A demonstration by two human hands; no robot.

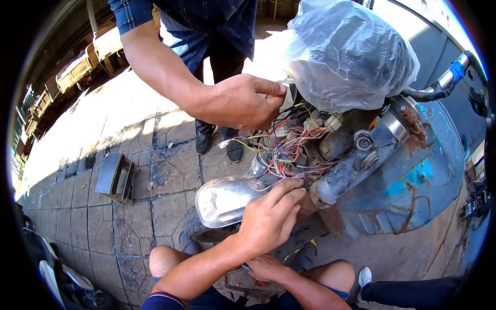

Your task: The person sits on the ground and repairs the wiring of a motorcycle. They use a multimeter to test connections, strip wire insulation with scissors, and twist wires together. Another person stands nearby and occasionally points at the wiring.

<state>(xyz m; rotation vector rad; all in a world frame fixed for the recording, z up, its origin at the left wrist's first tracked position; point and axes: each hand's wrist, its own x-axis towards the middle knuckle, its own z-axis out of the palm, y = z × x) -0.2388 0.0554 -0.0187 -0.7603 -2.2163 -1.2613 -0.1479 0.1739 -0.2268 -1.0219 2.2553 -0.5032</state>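
Note:
My left hand (274, 214) reaches to the wire bundle (284, 150) above a shiny metal fender (217, 201), its bent fingers closed over something hidden at the wires' lower part. Lower down, my right hand (263, 268) is closed, partly behind my left forearm; what it holds is unclear, with red loops below it. Another person's hand (248, 101) pinches a small pale piece at the top of the loose wires and white connectors. Beside the wires are a grimy metal fork tube (361, 160) and a rusty light-blue panel (413, 181).
A plastic-wrapped bulky part (351, 57) sits above the wiring, beside a handlebar (434, 85). The other person (206, 20) stands opposite. A small metal step stool (111, 175) is on the paving at left. Another person's leg and white shoe (364, 281) show at lower right.

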